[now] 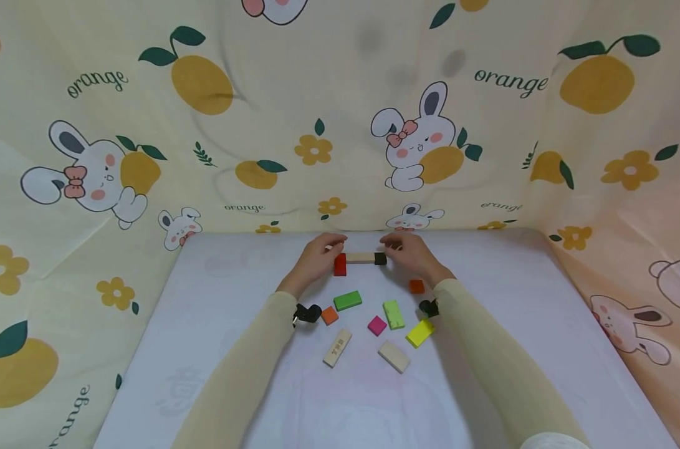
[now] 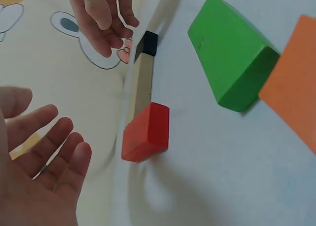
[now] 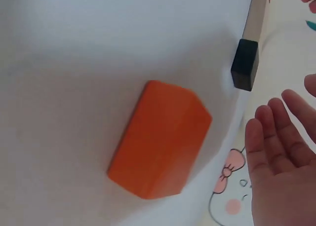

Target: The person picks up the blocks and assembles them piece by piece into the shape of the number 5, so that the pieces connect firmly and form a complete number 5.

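At the back of the white table, a red block, a plain wooden block and a black block form a row. My left hand hovers beside the red block, and the left wrist view shows its fingers apart from that block with nothing in them. On the other side, my right hand is next to the black block. In the right wrist view its fingers are extended and empty, a small gap from the black block. An orange-red block lies below the right hand.
Nearer on the table lie a green block, an orange block, a light green block, a pink block, a yellow block and two wooden blocks. A printed cloth hangs behind the table.
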A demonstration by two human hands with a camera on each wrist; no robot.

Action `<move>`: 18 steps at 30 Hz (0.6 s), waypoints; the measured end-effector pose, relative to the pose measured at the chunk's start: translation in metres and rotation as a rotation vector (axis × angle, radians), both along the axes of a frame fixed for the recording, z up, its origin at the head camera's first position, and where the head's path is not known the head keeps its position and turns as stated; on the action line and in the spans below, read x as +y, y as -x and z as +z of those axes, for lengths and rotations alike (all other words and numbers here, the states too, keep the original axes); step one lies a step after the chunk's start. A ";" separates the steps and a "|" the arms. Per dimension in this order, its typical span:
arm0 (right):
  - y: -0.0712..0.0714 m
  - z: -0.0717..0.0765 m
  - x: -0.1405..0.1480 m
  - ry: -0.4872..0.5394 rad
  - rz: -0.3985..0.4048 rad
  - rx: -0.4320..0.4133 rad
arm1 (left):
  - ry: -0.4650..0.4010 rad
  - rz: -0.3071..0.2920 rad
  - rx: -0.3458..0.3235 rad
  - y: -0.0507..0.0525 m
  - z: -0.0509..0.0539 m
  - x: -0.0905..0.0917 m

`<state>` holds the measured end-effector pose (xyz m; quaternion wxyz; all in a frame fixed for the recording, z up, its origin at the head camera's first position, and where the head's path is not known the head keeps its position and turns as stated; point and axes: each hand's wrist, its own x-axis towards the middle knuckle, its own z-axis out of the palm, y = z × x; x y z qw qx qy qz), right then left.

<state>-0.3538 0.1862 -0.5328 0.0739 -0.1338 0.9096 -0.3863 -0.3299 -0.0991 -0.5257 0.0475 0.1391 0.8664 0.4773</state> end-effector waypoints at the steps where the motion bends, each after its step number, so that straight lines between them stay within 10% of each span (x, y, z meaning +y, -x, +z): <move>1: 0.000 0.002 -0.001 -0.001 0.008 0.017 | -0.012 0.001 0.005 -0.002 0.001 -0.002; 10: -0.004 0.017 -0.020 -0.058 0.146 0.130 | -0.119 -0.029 0.010 -0.022 0.001 -0.024; 18: -0.005 0.017 -0.035 -0.205 0.207 0.103 | -0.012 -0.149 -0.121 -0.045 -0.006 -0.038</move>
